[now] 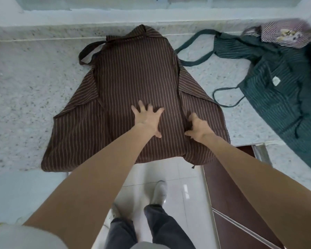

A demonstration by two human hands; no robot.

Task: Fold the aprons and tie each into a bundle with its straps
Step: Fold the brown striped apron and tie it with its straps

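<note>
**Brown apron part-folded, nothing tied yet**

The brown apron [133,97] lies mid-bench [25,90], side flaps turned inward. The left hand [147,119] presses flat with fingers spread; the right hand [197,127] pinches the inner fold edge at three o'clock. Its straps are untied. The green apron [276,90], two o'clock, waits unfolded.

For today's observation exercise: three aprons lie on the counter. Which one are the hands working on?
The brown striped apron, centre: left hand pressed flat, right hand gripping its fold. The green apron and pink one lie untouched.
</note>
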